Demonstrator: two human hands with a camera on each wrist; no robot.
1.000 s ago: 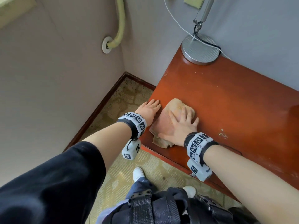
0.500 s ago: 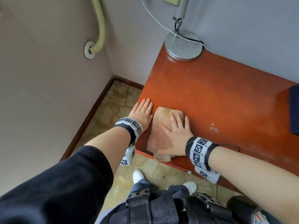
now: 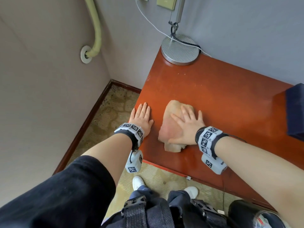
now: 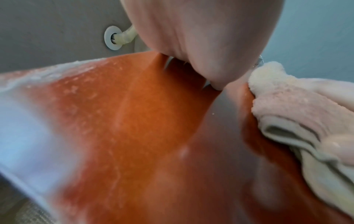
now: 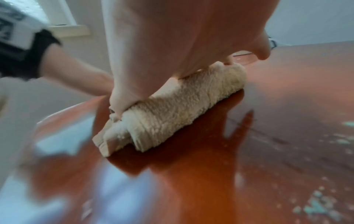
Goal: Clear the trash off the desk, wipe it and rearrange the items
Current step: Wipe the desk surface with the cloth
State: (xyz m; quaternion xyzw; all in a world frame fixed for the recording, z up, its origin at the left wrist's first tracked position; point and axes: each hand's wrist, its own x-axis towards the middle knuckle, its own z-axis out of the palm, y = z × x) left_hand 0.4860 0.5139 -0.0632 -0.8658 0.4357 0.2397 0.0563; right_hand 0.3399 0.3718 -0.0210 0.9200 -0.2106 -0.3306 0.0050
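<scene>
A folded beige cloth (image 3: 171, 125) lies on the red-brown desk (image 3: 222, 99) near its front left corner. My right hand (image 3: 187, 124) presses flat on the cloth with spread, straight fingers; in the right wrist view the palm (image 5: 172, 45) bears down on the cloth (image 5: 172, 116). My left hand (image 3: 141, 117) rests flat on the bare desk top at the left edge, a little apart from the cloth. The left wrist view has the palm (image 4: 201, 37) on the desk (image 4: 124, 121) and the cloth (image 4: 287, 113) to its right.
A lamp with a round metal base (image 3: 180, 49) stands at the desk's back left corner, its cables trailing along the wall. A dark blue object (image 3: 296, 111) sits at the right edge. Pale paint specks (image 5: 316, 204) mark the desk. Below the desk's left side is carpeted floor (image 3: 111, 116).
My right hand has slid the cloth to the right along the desk, away from the left hand. The left hand stays flat at the left edge. The view has shifted.
</scene>
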